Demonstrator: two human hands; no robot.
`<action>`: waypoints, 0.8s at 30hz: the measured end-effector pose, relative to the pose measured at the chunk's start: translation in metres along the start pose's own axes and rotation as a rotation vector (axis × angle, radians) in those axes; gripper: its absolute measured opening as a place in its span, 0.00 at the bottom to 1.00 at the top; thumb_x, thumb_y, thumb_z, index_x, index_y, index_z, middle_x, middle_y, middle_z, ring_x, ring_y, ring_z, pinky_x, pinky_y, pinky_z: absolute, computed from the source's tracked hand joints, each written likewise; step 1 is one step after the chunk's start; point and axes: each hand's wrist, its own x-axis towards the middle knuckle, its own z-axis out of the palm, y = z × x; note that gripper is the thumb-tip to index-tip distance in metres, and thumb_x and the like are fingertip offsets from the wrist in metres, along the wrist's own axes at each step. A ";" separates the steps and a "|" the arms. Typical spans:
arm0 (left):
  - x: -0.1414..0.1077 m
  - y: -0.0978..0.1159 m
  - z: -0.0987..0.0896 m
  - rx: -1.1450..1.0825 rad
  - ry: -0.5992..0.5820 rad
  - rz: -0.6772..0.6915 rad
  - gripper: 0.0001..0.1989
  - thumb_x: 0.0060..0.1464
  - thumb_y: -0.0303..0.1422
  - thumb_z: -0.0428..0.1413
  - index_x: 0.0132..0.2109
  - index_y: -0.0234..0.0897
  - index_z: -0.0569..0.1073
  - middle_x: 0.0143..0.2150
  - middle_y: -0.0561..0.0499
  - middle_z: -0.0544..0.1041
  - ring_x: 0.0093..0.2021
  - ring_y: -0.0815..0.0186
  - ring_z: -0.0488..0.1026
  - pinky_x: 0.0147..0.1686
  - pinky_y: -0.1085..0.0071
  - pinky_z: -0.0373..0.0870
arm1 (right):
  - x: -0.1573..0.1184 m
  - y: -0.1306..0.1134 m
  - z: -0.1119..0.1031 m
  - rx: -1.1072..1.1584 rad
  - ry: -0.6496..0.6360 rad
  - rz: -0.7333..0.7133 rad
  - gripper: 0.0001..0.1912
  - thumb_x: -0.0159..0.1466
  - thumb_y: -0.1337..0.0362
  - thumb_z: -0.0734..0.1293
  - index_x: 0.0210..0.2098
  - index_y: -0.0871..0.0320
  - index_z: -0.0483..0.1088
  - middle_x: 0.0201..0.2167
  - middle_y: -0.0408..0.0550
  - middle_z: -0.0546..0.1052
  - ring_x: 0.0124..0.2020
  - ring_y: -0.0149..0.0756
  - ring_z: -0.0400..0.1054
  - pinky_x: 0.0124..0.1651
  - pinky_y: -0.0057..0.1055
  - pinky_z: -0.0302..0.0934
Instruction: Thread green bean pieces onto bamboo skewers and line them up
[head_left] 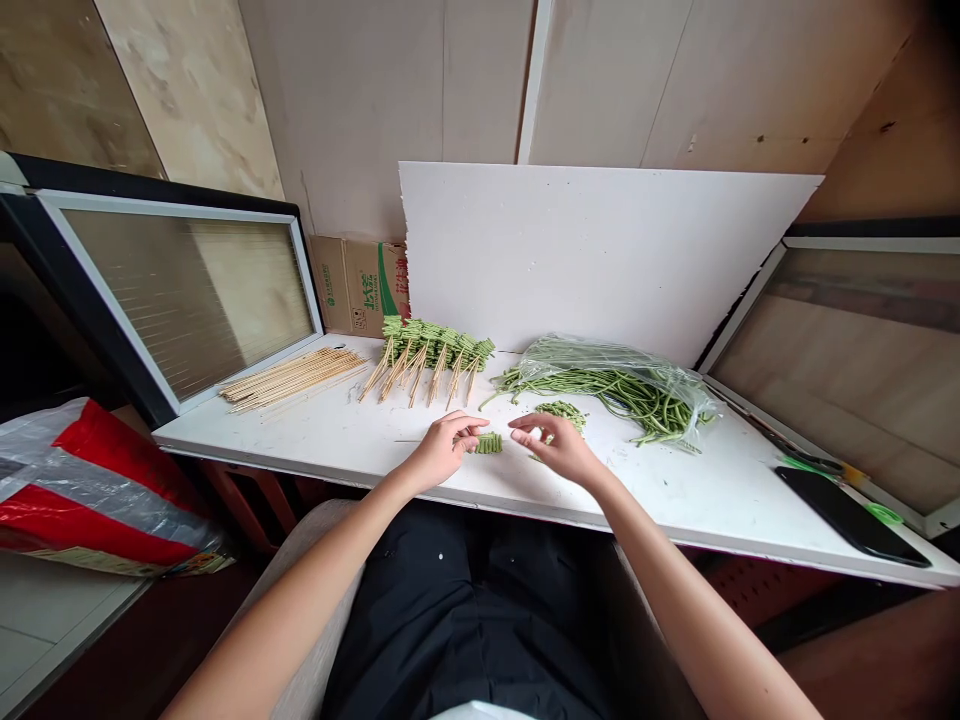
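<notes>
Left hand (pixel 442 452): thumb and fingers are clamping on the skewer (pixel 409 441), just left of its bean pieces (pixel 490 443)
Right hand (pixel 564 448): thumb and forefinger are standing slightly apart, facing the skewer's right end without touching; no piece is showing between the tips
Skewer: running roughly level between the hands, over the front of the table (pixel 720 475), carrying a short row; can't tell if it's touching down
Cut beans (pixel 562 410): sitting loose just behind the right hand, which is partly hiding them
Stack (pixel 435 345): lying behind the left hand, bare stick ends pointing at the person
Spare sticks (pixel 296 378): lying left of the stack
Bag (pixel 592 352): clear film is partly covering long beans (pixel 660 412)
Prick risk: if the point is poking past the row, right fingertips could be catching it; tip isn't showing clearly
Split risk: off-centre piercing could be cracking a piece
Slump risk: a knock on the bare ends could be sliding the stack apart
Box (pixel 349 290): green characters seem to be reading 北大荒, red ones 花生油; smaller print isn't resolving
</notes>
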 end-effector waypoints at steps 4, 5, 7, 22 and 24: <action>0.001 0.009 0.005 -0.151 0.022 -0.062 0.17 0.61 0.28 0.61 0.57 0.36 0.79 0.43 0.44 0.83 0.44 0.61 0.81 0.48 0.64 0.79 | -0.007 -0.022 0.033 0.045 0.059 -0.132 0.19 0.69 0.45 0.71 0.49 0.50 0.83 0.44 0.54 0.84 0.50 0.50 0.73 0.47 0.43 0.71; 0.001 0.010 0.004 -0.166 0.018 -0.077 0.17 0.61 0.29 0.62 0.57 0.36 0.79 0.43 0.44 0.84 0.44 0.60 0.82 0.48 0.64 0.79 | -0.008 -0.023 0.038 0.041 0.098 -0.154 0.17 0.69 0.46 0.71 0.47 0.50 0.83 0.41 0.53 0.84 0.48 0.50 0.73 0.47 0.44 0.70; 0.002 0.012 -0.001 -0.162 0.008 -0.106 0.17 0.59 0.32 0.65 0.55 0.36 0.80 0.42 0.44 0.84 0.42 0.60 0.82 0.46 0.64 0.79 | -0.008 -0.022 0.042 0.027 0.181 -0.179 0.16 0.71 0.48 0.70 0.46 0.50 0.83 0.36 0.53 0.82 0.45 0.50 0.71 0.48 0.46 0.69; -0.001 0.013 -0.003 0.070 0.002 0.065 0.06 0.62 0.26 0.60 0.41 0.37 0.83 0.40 0.46 0.83 0.41 0.62 0.79 0.44 0.68 0.74 | -0.008 -0.024 0.044 0.008 0.226 -0.261 0.08 0.70 0.54 0.72 0.39 0.51 0.81 0.34 0.52 0.81 0.44 0.51 0.69 0.49 0.47 0.66; -0.002 0.015 -0.001 0.061 -0.014 0.079 0.09 0.60 0.22 0.58 0.40 0.36 0.83 0.39 0.47 0.83 0.39 0.63 0.78 0.42 0.69 0.74 | -0.008 -0.021 0.046 0.064 0.234 -0.256 0.08 0.70 0.56 0.72 0.38 0.51 0.81 0.33 0.51 0.81 0.43 0.50 0.68 0.49 0.46 0.65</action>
